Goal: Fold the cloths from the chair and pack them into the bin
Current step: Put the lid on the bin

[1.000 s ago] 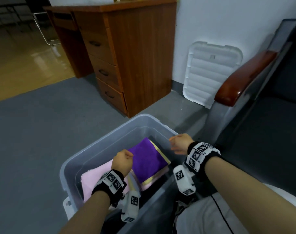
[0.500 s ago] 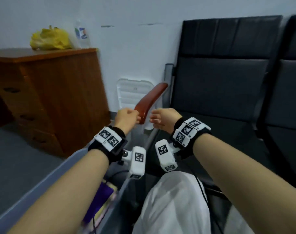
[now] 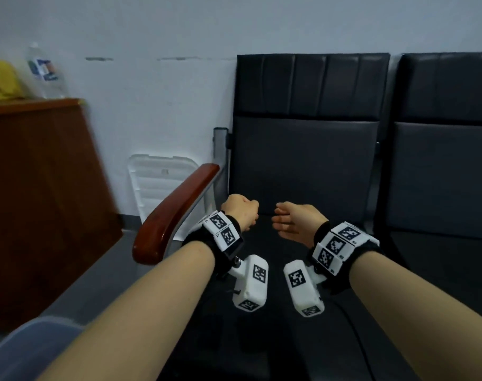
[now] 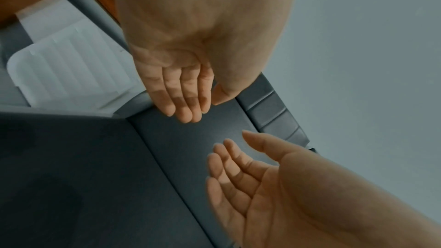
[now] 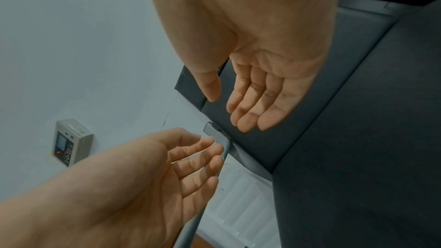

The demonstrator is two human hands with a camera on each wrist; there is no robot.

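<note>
Both hands hover side by side above the black chair seat (image 3: pixel 295 320), palms turned toward each other, holding nothing. My left hand (image 3: pixel 241 211) has loosely relaxed fingers (image 4: pixel 183 101), and my right hand (image 3: pixel 292 222) shows straight fingers (image 5: pixel 253 112). No cloth lies on the chair seat or backrest (image 3: pixel 306 160) in any view. Only a corner of the grey bin (image 3: pixel 28 345) shows at the lower left of the head view, and its contents are out of sight.
The chair's brown wooden armrest (image 3: pixel 176 213) stands just left of my left hand. A white bin lid (image 3: pixel 157 185) leans on the wall behind it. A wooden cabinet (image 3: pixel 39 202) with a bottle (image 3: pixel 43 70) is at left. A second black seat (image 3: pixel 443 171) adjoins on the right.
The hands have left the bin, where folded purple and pink cloths lay, and moved right to the chair seat. The view swung from the bin up to the chair.
</note>
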